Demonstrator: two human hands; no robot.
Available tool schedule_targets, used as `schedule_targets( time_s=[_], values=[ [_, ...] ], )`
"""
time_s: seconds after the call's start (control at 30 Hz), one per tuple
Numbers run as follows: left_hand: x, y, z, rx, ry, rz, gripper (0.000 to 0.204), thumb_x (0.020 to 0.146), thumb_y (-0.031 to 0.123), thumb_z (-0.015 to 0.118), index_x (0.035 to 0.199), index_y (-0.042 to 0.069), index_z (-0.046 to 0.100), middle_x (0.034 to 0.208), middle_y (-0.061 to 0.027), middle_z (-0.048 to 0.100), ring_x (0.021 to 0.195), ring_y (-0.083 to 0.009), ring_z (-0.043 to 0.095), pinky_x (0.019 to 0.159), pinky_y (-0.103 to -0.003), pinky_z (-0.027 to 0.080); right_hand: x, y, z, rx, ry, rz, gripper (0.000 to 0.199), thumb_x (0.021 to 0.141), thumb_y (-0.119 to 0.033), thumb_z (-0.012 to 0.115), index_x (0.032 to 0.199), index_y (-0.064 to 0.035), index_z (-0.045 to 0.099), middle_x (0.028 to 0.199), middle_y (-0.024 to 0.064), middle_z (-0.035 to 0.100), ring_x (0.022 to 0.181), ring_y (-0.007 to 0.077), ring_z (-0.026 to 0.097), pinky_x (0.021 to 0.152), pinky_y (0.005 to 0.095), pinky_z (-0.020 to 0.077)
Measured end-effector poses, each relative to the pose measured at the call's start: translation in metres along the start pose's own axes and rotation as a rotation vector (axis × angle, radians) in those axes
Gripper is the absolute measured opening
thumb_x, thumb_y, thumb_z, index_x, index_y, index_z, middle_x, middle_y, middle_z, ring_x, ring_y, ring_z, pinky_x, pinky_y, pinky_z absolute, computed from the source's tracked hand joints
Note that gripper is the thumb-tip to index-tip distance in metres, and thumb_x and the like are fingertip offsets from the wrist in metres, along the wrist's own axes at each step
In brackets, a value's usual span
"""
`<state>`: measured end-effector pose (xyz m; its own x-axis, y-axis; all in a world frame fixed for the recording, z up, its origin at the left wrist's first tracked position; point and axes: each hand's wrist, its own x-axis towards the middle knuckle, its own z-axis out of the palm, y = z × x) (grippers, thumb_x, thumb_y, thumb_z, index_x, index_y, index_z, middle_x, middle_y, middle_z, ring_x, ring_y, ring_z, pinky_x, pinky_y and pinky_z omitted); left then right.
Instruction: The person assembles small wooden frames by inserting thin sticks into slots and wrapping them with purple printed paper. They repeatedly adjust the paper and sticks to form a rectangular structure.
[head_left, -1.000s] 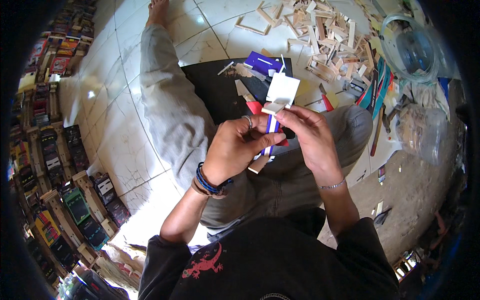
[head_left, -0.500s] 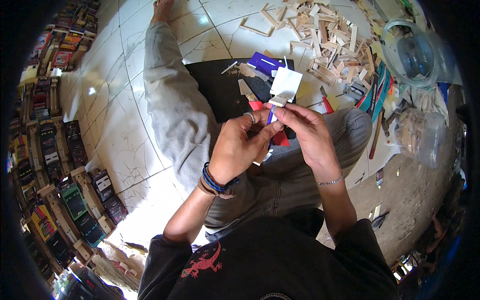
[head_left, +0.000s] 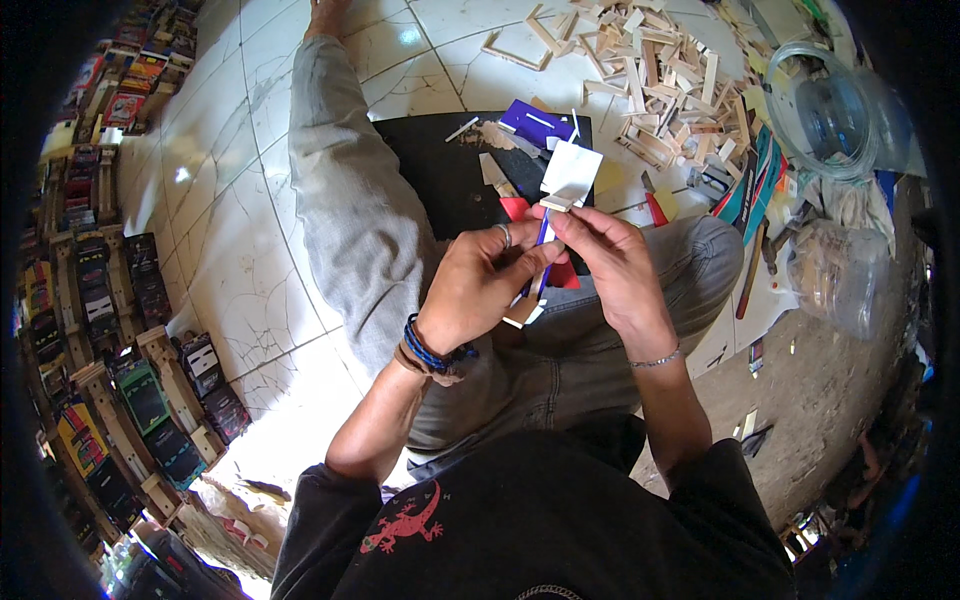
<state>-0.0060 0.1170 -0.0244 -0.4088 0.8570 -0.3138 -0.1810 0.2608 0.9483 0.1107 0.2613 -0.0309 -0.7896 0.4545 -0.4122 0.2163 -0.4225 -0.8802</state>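
Note:
My left hand (head_left: 478,280) and my right hand (head_left: 612,262) meet over my lap, both closed on one small wooden piece with white-and-blue card around it. A square white flap of the card (head_left: 573,168) sticks up past my fingertips at the far end. Its other end comes out below my left thumb. The fingers of my right hand pinch the far end, while my left thumb presses along the blue edge. Just beyond my hands, a knife (head_left: 496,176) and something red (head_left: 514,208) lie on a black board (head_left: 420,150), partly hidden by my hands.
Many wood strips (head_left: 680,90) are heaped on the tiled floor at the far right. A purple card (head_left: 538,122) rests on the board. A red-handled tool (head_left: 655,207), a clear plastic tub (head_left: 820,110) and a plastic bag (head_left: 842,275) lie to the right. Stacked small boxes (head_left: 150,400) line the left.
Both hands stay nearly in place on the piece. My left thumb has shifted slightly, and more of the card's near end shows below it.

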Motion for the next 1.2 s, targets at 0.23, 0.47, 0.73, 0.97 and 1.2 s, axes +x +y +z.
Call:
schedule_targets(
  time_s=[0.23, 0.47, 0.73, 0.97, 1.2],
  values=[
    [0.0, -0.007, 0.007, 0.121, 0.142, 0.038, 0.022, 0.098, 0.015, 0.069, 0.116, 0.003, 0.074, 0.081, -0.004, 0.075, 0.07, -0.0039, 0.059, 0.064, -0.027, 0.05, 0.003, -0.001, 0.014, 0.054, 0.046, 0.002, 0.025, 0.102, -0.016, 0.064, 0.117, 0.0029, 0.071, 0.111, 0.0092, 0.075, 0.101, 0.0116, 0.067, 0.094, 0.0281, 0.0514],
    [0.002, -0.013, 0.003, -0.01, 0.073, 0.054, 0.018, 0.098, 0.016, 0.07, 0.108, 0.002, 0.075, 0.073, -0.0008, 0.069, 0.064, -0.0033, 0.056, 0.059, -0.025, 0.047, 0.009, 0.001, 0.016, 0.05, 0.072, 0.022, 0.025, 0.1, -0.018, 0.067, 0.115, 0.0004, 0.074, 0.107, 0.0067, 0.076, 0.09, 0.0076, 0.068, 0.077, 0.0227, 0.0534],
    [-0.002, -0.007, -0.001, -0.176, -0.079, -0.142, 0.019, 0.097, 0.017, 0.073, 0.107, 0.001, 0.074, 0.087, 0.0012, 0.07, 0.072, -0.0022, 0.057, 0.06, -0.02, 0.045, 0.012, -0.009, 0.015, 0.035, 0.074, 0.041, 0.025, 0.098, -0.018, 0.069, 0.112, 0.0033, 0.073, 0.102, 0.0132, 0.077, 0.094, 0.014, 0.072, 0.085, 0.0285, 0.056],
    [-0.003, -0.01, -0.002, -0.354, -0.084, -0.218, 0.019, 0.098, 0.016, 0.071, 0.109, 0.001, 0.074, 0.092, -0.0008, 0.072, 0.072, -0.0027, 0.059, 0.06, -0.018, 0.045, 0.018, -0.01, 0.012, -0.083, 0.033, -0.009, 0.024, 0.098, -0.015, 0.068, 0.112, 0.0043, 0.073, 0.103, 0.0127, 0.077, 0.091, 0.0132, 0.072, 0.08, 0.0263, 0.0571],
    [0.004, -0.007, 0.002, -0.234, -0.027, -0.162, 0.022, 0.099, 0.021, 0.07, 0.108, 0.002, 0.074, 0.089, -0.0002, 0.073, 0.072, -0.0015, 0.058, 0.06, -0.02, 0.046, 0.023, -0.013, 0.014, -0.182, 0.066, 0.061, 0.026, 0.098, -0.016, 0.068, 0.112, 0.005, 0.073, 0.103, 0.0113, 0.077, 0.082, 0.0101, 0.07, 0.067, 0.0232, 0.0556]
  ],
)
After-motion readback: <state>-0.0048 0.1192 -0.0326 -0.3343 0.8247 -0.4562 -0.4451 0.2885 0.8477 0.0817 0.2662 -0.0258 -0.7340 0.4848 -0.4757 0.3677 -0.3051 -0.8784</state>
